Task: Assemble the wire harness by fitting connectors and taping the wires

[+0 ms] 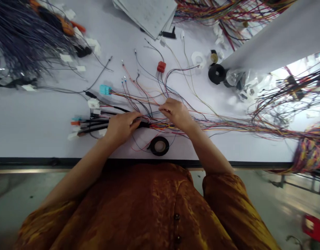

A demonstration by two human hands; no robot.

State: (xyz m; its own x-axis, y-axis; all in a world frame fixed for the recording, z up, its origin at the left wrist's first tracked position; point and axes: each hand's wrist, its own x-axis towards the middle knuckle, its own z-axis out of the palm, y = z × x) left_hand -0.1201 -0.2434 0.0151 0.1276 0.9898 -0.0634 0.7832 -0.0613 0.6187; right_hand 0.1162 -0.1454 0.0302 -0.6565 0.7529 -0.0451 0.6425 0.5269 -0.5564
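Observation:
A wiring harness [227,125] of many coloured wires runs sideways across the white table. My left hand [123,127] is closed around its black-taped part, thumb and fingertips together. To the right, my right hand [177,114] pinches a thin wire above the bundle; the wire's exact path between the fingertips is hard to see. Loose branches fan out beyond my hands, with a light-blue connector [105,89] and a red connector [161,66] on some of them. White connectors [93,103] lie left of my left hand. Near the table's front edge sits a roll of black tape [159,146].
Dark wires [24,45] are piled at the back left beside orange-handled tools [65,26]. Paper sheets [149,14] lie at the back. Another black tape roll [216,74] sits by a grey-white post [269,38]. More wire bundles [309,149] hang over the right edge.

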